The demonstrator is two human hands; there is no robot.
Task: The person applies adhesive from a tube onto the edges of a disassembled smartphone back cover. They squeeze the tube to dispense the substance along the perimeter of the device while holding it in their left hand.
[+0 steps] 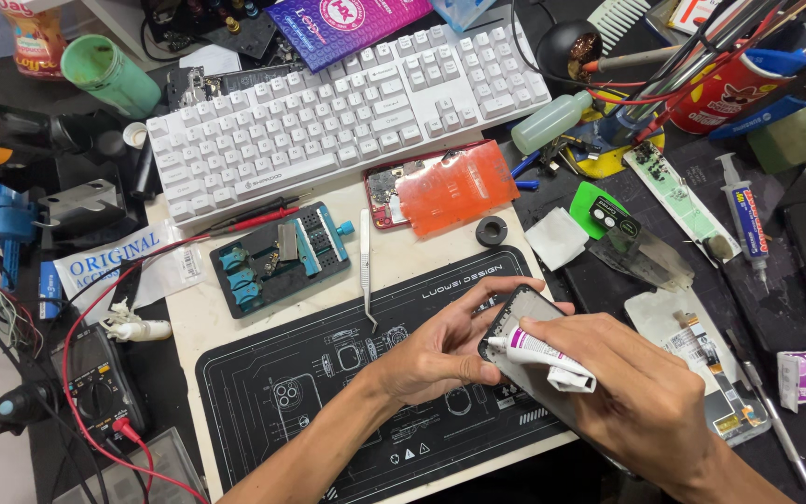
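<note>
The left hand (440, 350) is gripping a dark rectangular phone frame (515, 322) by its edges, fingers curled over the top and thumb underneath, holding it tilted just above the black printed work mat (328, 392); the right hand (632, 397) is closing around a small white squeeze tube of adhesive with a magenta band (543, 353), its crumpled end tucked against the palm and its nozzle pointing at the left edge of the frame, touching or nearly touching it; which of the two I cannot tell. The mat is lying on a pale surface (198, 322) crowded with tools; slim metal tweezers (366, 266) are resting upright in the view just beyond the mat's top edge, beside a dark circuit-board holder with teal clamps (280, 257); farther back a red phone body with an orange translucent film (440, 191) is lying in front of a white mechanical keyboard (347, 107). A black multimeter with red leads (95, 387) is sitting well off to the left; a small black ring (492, 231) is lying near the red phone; a syringe with a blue label (746, 219) is lying well apart to the right.
</note>
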